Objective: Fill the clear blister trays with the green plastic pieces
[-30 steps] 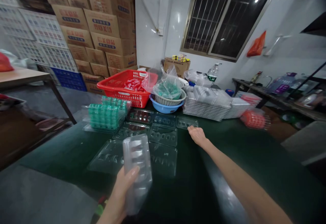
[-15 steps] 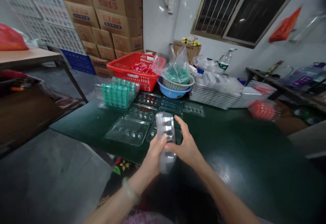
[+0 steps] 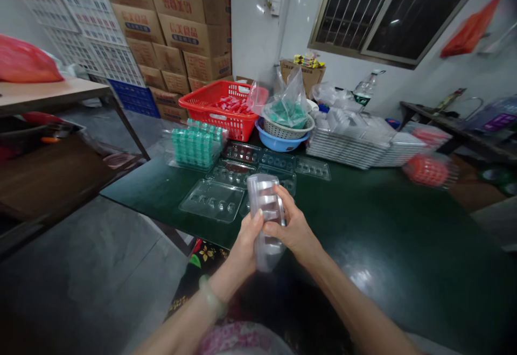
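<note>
A stack of clear plastic trays (image 3: 264, 199) is held upright over the front edge of the dark green table. My left hand (image 3: 247, 236) grips its left side, thumb across the front. On the right side, my right hand (image 3: 291, 224) has its fingers and thumb closed on the same stack. Several clear trays lie flat on the table beyond, among them a larger one (image 3: 212, 200) at the left and a small one (image 3: 313, 167) at the right. Filled green packs (image 3: 194, 147) stand behind them at the left.
Along the back of the green table (image 3: 363, 209) stand a red basket (image 3: 220, 110) with red pieces, a blue basin (image 3: 280, 142) under a strainer, stacked clear trays (image 3: 347, 142) and a red pack (image 3: 430, 171). Cardboard boxes (image 3: 194, 37) rise behind.
The fingers of my right hand have moved from apart to closed against the stack's right side. The view has shifted slightly, so the table and its items appear further right.
</note>
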Demonstrator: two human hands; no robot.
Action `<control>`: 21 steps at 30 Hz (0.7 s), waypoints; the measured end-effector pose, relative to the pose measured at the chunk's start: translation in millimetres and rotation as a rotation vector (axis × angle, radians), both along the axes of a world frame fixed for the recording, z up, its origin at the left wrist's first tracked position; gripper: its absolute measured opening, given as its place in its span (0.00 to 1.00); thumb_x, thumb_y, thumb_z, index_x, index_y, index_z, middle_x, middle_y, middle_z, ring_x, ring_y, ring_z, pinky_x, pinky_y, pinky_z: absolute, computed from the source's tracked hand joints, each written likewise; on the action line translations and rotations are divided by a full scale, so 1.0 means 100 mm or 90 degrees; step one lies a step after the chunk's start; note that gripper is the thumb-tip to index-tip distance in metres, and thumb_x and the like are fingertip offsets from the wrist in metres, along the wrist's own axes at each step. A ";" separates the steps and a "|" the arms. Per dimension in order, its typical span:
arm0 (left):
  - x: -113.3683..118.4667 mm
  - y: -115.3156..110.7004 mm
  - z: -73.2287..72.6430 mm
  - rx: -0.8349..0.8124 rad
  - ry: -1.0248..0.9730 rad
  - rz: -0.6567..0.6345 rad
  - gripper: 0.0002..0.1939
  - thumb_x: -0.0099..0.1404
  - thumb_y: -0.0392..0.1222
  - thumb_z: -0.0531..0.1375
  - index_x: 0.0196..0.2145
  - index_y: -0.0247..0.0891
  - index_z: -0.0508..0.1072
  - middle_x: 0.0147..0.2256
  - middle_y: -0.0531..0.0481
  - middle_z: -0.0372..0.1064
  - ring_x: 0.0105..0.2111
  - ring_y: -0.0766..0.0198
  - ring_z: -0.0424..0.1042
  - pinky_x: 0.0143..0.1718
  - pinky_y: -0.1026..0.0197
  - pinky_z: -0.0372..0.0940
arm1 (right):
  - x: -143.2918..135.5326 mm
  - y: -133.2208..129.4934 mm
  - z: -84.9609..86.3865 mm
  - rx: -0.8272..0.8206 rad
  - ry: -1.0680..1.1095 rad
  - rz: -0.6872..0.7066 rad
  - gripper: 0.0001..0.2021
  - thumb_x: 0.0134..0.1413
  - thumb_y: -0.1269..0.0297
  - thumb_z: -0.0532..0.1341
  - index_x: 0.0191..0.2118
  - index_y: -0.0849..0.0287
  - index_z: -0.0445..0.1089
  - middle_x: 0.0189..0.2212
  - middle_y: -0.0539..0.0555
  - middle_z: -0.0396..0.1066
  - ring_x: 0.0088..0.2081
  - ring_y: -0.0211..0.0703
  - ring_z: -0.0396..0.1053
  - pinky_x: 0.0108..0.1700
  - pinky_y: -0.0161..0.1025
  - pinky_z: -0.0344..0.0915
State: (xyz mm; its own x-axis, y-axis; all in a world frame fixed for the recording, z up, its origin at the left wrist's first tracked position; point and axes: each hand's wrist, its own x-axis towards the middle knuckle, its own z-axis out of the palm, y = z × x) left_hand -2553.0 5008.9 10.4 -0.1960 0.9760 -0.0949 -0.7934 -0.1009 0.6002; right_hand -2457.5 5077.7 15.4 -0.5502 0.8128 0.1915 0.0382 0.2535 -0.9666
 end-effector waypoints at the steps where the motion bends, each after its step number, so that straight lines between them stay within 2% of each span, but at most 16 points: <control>1: 0.00 0.00 0.00 -0.003 -0.001 -0.002 0.19 0.59 0.49 0.56 0.43 0.32 0.71 0.39 0.43 0.71 0.38 0.58 0.71 0.43 0.57 0.63 | -0.01 0.00 -0.01 -0.015 0.007 0.007 0.38 0.37 0.57 0.66 0.57 0.47 0.53 0.61 0.51 0.39 0.57 0.51 0.51 0.52 0.46 0.58; 6: -0.01 0.00 -0.02 -0.009 0.025 0.013 0.21 0.57 0.51 0.57 0.42 0.32 0.71 0.39 0.42 0.71 0.37 0.56 0.71 0.42 0.56 0.64 | -0.02 0.01 0.01 -0.046 0.021 0.018 0.37 0.37 0.59 0.67 0.57 0.47 0.54 0.62 0.50 0.37 0.57 0.51 0.50 0.52 0.47 0.58; 9: -0.01 0.01 0.01 0.004 0.097 0.056 0.20 0.57 0.49 0.57 0.43 0.34 0.71 0.37 0.43 0.71 0.36 0.57 0.71 0.39 0.57 0.64 | 0.01 0.00 0.09 -0.035 -0.011 0.025 0.35 0.38 0.60 0.66 0.56 0.47 0.56 0.61 0.51 0.42 0.57 0.51 0.51 0.52 0.47 0.57; 11: -0.01 0.02 0.06 0.005 0.185 0.117 0.18 0.56 0.46 0.59 0.43 0.36 0.70 0.38 0.45 0.71 0.36 0.59 0.70 0.38 0.60 0.64 | 0.03 -0.03 0.17 0.009 -0.047 -0.011 0.30 0.39 0.61 0.65 0.53 0.48 0.60 0.58 0.52 0.50 0.55 0.50 0.53 0.52 0.47 0.56; 14: 0.00 0.05 0.13 -0.002 0.325 0.179 0.18 0.53 0.42 0.62 0.42 0.36 0.70 0.40 0.47 0.69 0.38 0.59 0.68 0.37 0.63 0.62 | 0.07 -0.12 0.28 0.117 -0.068 -0.070 0.14 0.43 0.64 0.62 0.40 0.55 0.69 0.43 0.53 0.66 0.46 0.45 0.62 0.46 0.42 0.59; 16: 0.01 0.07 0.15 0.001 0.377 0.170 0.16 0.53 0.41 0.62 0.41 0.36 0.69 0.40 0.47 0.69 0.37 0.61 0.68 0.35 0.65 0.62 | 0.09 -0.20 0.35 0.123 -0.064 -0.030 0.05 0.49 0.67 0.57 0.31 0.59 0.70 0.30 0.50 0.67 0.34 0.39 0.64 0.37 0.35 0.61; 19: 0.00 0.11 0.11 0.001 0.340 0.116 0.15 0.54 0.41 0.61 0.40 0.36 0.69 0.33 0.50 0.69 0.29 0.66 0.67 0.30 0.66 0.62 | 0.16 -0.25 0.43 0.069 -0.072 0.028 0.09 0.53 0.66 0.53 0.26 0.61 0.65 0.21 0.47 0.61 0.24 0.33 0.58 0.26 0.30 0.56; 21: -0.07 0.14 0.07 -0.032 0.253 0.096 0.15 0.55 0.44 0.60 0.39 0.35 0.69 0.28 0.51 0.68 0.25 0.67 0.67 0.26 0.66 0.62 | 0.29 -0.19 0.49 0.088 -0.093 -0.020 0.08 0.54 0.65 0.53 0.27 0.61 0.63 0.21 0.47 0.60 0.23 0.32 0.57 0.24 0.29 0.55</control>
